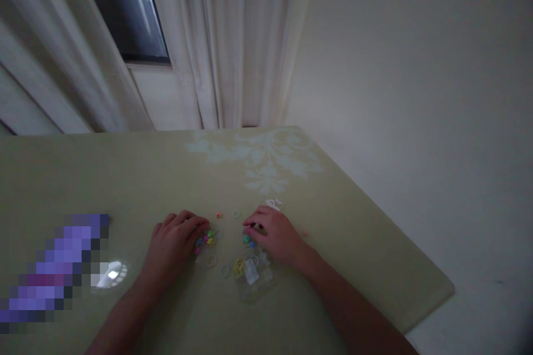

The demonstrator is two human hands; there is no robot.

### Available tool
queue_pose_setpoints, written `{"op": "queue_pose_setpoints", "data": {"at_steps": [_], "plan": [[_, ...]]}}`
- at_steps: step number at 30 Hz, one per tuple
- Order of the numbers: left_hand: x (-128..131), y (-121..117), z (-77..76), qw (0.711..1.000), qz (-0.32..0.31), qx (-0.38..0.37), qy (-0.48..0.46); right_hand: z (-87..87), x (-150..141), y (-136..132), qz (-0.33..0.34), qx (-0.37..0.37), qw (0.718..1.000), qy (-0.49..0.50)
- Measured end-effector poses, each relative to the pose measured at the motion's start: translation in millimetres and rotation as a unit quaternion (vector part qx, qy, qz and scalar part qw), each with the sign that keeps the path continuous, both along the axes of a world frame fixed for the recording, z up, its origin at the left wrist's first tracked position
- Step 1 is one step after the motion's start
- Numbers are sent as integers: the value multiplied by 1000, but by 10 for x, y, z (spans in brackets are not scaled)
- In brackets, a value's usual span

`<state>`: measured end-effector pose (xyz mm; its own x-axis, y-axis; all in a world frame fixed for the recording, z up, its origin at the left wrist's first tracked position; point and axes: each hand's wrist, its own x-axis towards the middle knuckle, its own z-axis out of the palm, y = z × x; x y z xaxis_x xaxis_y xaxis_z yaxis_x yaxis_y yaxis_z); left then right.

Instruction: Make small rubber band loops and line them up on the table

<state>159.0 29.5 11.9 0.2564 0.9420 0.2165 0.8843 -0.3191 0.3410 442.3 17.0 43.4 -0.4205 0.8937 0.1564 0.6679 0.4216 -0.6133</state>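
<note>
My left hand (177,241) rests on the table with its fingers bent and thumb and forefinger brought together. Its fingertips are beside a small pile of coloured beads (210,240) in green, yellow and pink; whatever they pinch is too small to make out. To the right, my right hand (275,233) has thumb and forefinger nearly meeting, just above a teal bead (246,239) and a blue bead (252,244). I cannot make out what lies between them. Nearer me is a clear plastic box (252,291) with yellow bands (239,267) at its edge.
Pale rings, among them one ring (236,214), lie around the hands. An orange bead (219,215) sits behind them, and white pieces (273,202) lie beyond my right hand. A blurred purple object (58,266) is at left. The table's right edge (375,205) slants toward me.
</note>
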Motion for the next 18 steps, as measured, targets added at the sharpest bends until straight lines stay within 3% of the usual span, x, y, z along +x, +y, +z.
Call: {"op": "queue_pose_setpoints", "data": {"at_steps": [9,18], "plan": [[45,-5,39,1000,-7,-7,-25,-141,-199,128,-42,-47,994,-84],[109,-130,206,970,63,-34,-233,-193,-169,108,-33,-3,991,-127]]}}
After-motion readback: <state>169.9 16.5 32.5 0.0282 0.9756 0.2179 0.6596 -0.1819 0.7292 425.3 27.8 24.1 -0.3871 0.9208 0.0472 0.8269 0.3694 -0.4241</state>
